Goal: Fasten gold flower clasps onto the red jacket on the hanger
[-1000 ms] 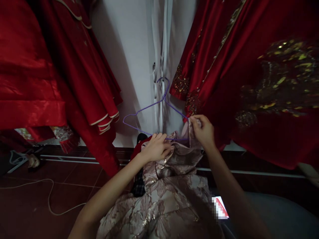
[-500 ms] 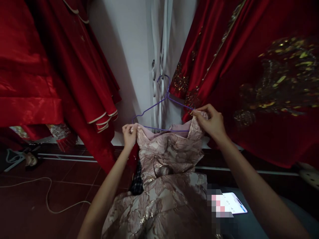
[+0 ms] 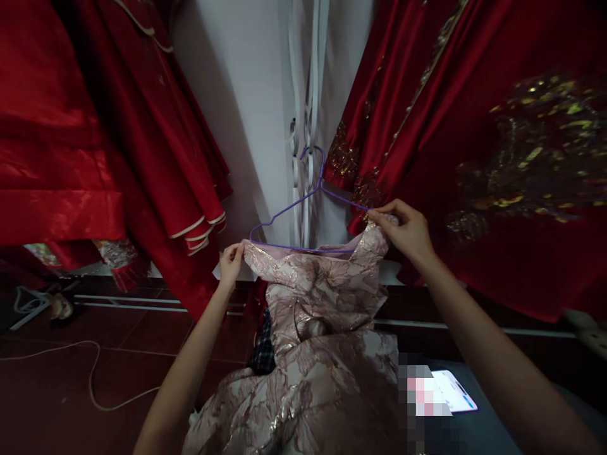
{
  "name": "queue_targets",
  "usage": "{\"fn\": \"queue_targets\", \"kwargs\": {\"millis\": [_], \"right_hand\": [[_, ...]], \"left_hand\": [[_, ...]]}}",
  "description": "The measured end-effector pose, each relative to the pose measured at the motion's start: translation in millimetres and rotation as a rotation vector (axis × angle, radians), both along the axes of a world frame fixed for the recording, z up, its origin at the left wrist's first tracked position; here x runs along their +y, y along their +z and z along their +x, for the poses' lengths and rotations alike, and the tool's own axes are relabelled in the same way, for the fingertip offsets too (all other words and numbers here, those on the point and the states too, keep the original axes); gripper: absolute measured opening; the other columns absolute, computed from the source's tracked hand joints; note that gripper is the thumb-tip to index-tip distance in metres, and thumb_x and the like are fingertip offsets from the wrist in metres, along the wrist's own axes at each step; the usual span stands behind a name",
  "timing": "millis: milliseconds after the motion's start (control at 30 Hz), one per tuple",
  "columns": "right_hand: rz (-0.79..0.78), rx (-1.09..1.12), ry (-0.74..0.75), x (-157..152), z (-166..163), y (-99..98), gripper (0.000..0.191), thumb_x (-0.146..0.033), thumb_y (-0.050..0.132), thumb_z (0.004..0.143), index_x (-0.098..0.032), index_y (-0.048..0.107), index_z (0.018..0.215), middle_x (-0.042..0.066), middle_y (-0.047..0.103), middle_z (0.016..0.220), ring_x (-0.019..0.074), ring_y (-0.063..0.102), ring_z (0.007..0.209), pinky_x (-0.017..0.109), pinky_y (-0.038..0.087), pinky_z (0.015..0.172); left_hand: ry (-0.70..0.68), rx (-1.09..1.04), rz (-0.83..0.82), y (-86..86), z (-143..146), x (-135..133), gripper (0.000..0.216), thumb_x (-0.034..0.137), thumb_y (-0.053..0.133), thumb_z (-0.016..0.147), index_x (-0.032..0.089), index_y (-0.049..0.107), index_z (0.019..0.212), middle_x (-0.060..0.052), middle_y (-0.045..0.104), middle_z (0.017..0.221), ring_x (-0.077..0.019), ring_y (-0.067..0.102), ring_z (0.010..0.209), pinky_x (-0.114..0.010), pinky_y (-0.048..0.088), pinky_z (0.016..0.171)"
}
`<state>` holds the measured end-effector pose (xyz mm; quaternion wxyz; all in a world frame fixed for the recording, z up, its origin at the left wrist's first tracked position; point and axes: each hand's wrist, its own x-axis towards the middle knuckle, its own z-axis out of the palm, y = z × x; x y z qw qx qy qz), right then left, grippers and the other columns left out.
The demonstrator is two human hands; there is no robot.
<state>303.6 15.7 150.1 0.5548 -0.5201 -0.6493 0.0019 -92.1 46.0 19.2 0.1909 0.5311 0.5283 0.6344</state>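
Note:
A pink dress [image 3: 322, 291] with a shiny gold pattern spreads up from the bottom of the view. My left hand [image 3: 231, 264] pinches its left shoulder strap and holds it out to the side. At the other shoulder, my right hand [image 3: 406, 230] is closed on the strap, beside the right arm of a purple hanger [image 3: 296, 203]. The hanger's right end sits at that strap under my fingers. Its left end is bare, just above the dress's neckline, with the bottom bar across the opening. The hook points upward in front of the white wall.
Red garments [image 3: 156, 151] hang on the left, and red garments with gold sequins [image 3: 535, 151] on the right. A lit phone [image 3: 455, 392] lies at lower right. A white cable [image 3: 97, 373] and shoes [image 3: 61, 308] are on the tiled floor.
My left hand has moved left and slightly down, pulling the left strap outward, off the hanger's left end. My right hand has stayed nearly where it was.

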Motion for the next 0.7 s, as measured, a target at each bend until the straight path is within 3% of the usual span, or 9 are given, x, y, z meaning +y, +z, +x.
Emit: {"fn": "queue_targets", "kwargs": {"millis": [267,333,567,700], "right_hand": [[0.011,-0.010,-0.013,-0.2,0.6,-0.1,0.028,-0.045,0.063,0.071,-0.018,0.063,0.078,0.002,0.066,0.077,0.0123,0.054,0.068,0.021,0.037,0.062],[0.009,-0.009,-0.012,-0.2,0.6,0.3,0.027,-0.045,0.063,0.071,-0.018,0.063,0.078,0.003,0.066,0.078,0.0127,0.055,0.069,0.021,0.038,0.063],[-0.008,0.007,0.004,4.7,2.5,-1.4,0.026,-0.044,0.064,0.071,-0.019,0.063,0.078,0.003,0.066,0.078,0.0132,0.054,0.069,0.022,0.038,0.063],[-0.021,0.036,0.057,8.6,1.0,-7.2,0.027,-0.045,0.063,0.071,-0.018,0.061,0.078,0.002,0.065,0.077,0.0122,0.053,0.067,0.022,0.038,0.062]], "left_hand": [[-0.165,0.038,0.097,51.9,5.8,9.4,0.036,0.045,0.057,0.075,0.015,0.069,0.092,-0.008,0.067,0.099,-0.0191,0.060,0.096,-0.033,0.044,0.090],[-0.173,0.044,0.060,55.2,3.9,8.2,0.037,0.045,0.058,0.074,0.014,0.069,0.092,-0.008,0.068,0.098,-0.0199,0.060,0.095,-0.034,0.045,0.089],[-0.068,-0.020,0.023,40.6,-5.7,-2.7,0.038,0.045,0.059,0.072,0.013,0.068,0.090,-0.009,0.068,0.097,-0.0213,0.061,0.093,-0.035,0.046,0.087],[-0.084,0.024,0.109,66.2,12.2,1.9,0.038,0.045,0.058,0.073,0.012,0.068,0.089,-0.008,0.069,0.095,-0.0199,0.061,0.092,-0.032,0.045,0.087]]}}
